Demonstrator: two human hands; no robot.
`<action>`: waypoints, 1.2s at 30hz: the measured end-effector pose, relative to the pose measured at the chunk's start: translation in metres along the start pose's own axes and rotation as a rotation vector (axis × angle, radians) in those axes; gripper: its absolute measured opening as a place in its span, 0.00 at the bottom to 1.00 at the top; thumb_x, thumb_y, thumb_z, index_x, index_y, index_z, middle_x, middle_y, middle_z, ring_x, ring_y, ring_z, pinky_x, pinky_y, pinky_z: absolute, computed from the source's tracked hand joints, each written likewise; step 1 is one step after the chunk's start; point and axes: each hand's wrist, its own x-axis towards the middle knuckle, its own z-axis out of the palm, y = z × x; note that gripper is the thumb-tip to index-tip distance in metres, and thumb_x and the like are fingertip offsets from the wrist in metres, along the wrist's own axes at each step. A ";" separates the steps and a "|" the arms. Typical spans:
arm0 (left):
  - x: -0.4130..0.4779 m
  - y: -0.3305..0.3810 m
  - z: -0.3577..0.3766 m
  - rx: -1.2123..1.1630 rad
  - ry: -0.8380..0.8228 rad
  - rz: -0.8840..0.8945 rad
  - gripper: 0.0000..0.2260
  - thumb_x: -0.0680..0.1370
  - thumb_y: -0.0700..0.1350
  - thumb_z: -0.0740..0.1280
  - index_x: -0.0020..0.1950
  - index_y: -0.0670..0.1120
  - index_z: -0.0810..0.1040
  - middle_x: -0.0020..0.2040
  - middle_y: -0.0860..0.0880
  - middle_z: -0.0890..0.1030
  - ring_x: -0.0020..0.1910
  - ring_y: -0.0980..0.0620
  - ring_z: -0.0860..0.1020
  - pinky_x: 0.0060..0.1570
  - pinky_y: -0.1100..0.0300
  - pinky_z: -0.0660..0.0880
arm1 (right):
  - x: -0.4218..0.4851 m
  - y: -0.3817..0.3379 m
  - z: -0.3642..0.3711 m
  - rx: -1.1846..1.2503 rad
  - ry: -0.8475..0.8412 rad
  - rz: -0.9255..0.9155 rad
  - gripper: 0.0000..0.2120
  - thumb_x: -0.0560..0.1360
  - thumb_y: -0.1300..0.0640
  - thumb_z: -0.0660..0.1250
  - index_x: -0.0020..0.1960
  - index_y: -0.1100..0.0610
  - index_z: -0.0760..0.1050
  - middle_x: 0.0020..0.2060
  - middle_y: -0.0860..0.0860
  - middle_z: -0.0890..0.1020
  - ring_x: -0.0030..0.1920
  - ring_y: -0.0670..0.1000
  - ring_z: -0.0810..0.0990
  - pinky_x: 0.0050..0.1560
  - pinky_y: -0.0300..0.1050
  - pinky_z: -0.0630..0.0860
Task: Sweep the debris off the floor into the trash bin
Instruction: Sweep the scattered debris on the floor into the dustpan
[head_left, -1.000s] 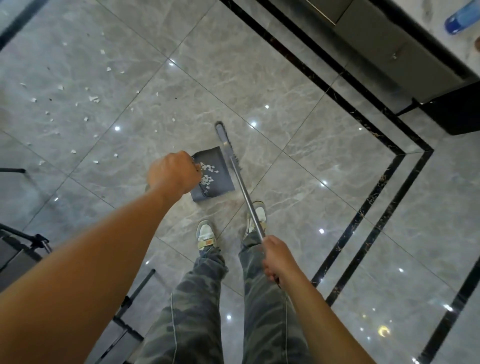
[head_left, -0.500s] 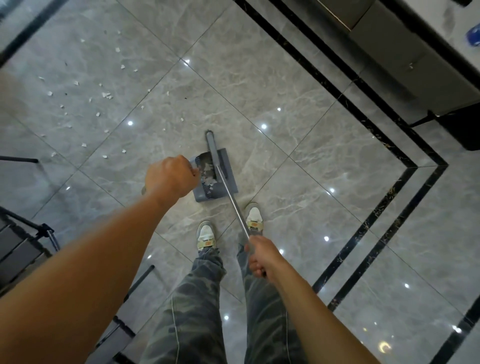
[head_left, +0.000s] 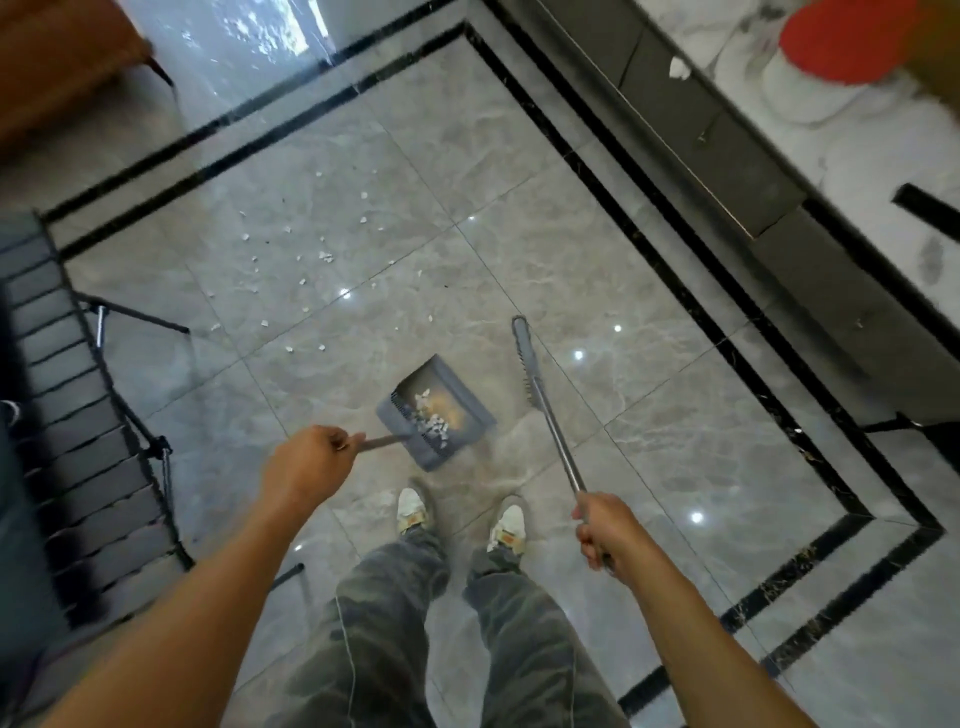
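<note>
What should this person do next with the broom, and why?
Probably swing the broom left to the white scraps on the floor beyond the dustpan. The pan, held by the left hand, already holds some pieces, but many lie loose; the right hand holds the broom off to the side.

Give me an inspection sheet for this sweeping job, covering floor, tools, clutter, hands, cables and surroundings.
Surface: glossy grey tile floor with black border lines; white debris lies scattered ahead and to the left of the dustpan.
Job's things: grey dustpan holds a pile of white scraps; broom head is to its right, apart from it. No trash bin seen.
Clutter: black tripod legs stand on the floor at left.
Hands: left hand grips the dustpan handle; right hand grips the broom pole.
Cables: nothing seen.
Surroundings: dark cabinet under a marble counter at right, carrying a red object; black slatted item at left.
</note>
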 end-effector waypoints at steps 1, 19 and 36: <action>-0.003 -0.004 -0.005 -0.033 0.010 -0.035 0.18 0.84 0.61 0.61 0.40 0.53 0.80 0.34 0.50 0.80 0.35 0.49 0.79 0.35 0.57 0.72 | 0.005 -0.011 -0.001 -0.013 0.015 0.008 0.11 0.83 0.56 0.56 0.44 0.58 0.71 0.25 0.52 0.69 0.21 0.50 0.65 0.26 0.39 0.60; 0.070 -0.133 -0.094 -0.569 0.251 -0.406 0.21 0.81 0.59 0.66 0.42 0.42 0.83 0.36 0.43 0.84 0.39 0.42 0.82 0.44 0.46 0.80 | 0.031 -0.200 0.201 -0.298 -0.060 0.205 0.19 0.82 0.60 0.48 0.34 0.56 0.64 0.18 0.51 0.66 0.16 0.46 0.62 0.18 0.31 0.59; 0.085 -0.236 -0.116 -0.831 0.267 -0.613 0.21 0.83 0.56 0.67 0.43 0.38 0.82 0.39 0.39 0.84 0.40 0.38 0.82 0.34 0.54 0.72 | 0.000 -0.351 0.377 -0.245 -0.129 0.150 0.17 0.85 0.53 0.53 0.37 0.54 0.67 0.19 0.49 0.66 0.16 0.45 0.63 0.17 0.34 0.59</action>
